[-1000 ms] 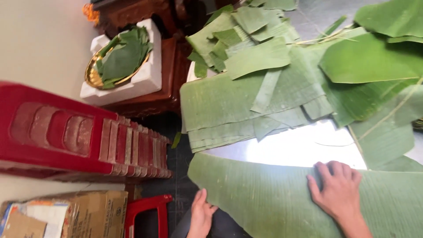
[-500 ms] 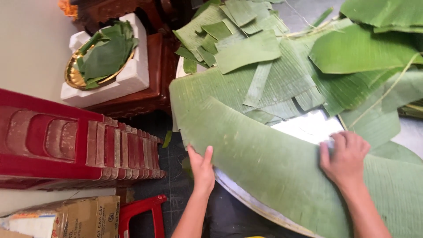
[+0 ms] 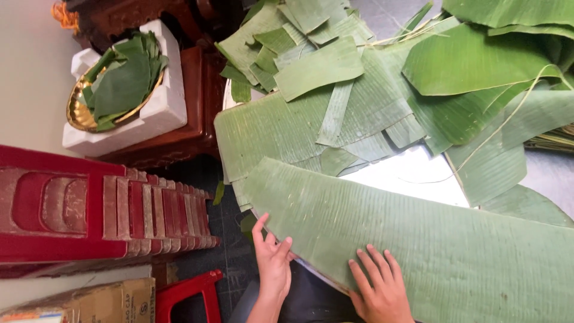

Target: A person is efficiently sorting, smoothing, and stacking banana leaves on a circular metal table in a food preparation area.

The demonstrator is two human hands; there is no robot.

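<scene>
While both hands rest at the near edge of the desk [image 3: 412, 176], the large banana leaf [image 3: 418, 245] stretches away from them, its long axis running from about ten o'clock down to four o'clock. The left hand [image 3: 274, 263] grips the leaf's edge near its ten-o'clock end, fingers curled over it; the right hand [image 3: 379, 290] lies flat and spread on the leaf, nearer its middle. Smaller cut leaf pieces [image 3: 317, 66] lie at twelve o'clock.

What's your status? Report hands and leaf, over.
Left hand at the near edge of the big banana leaf, fingers under it. Right hand flat on top. Cut leaf pieces piled beyond; nothing on the big leaf.
</scene>
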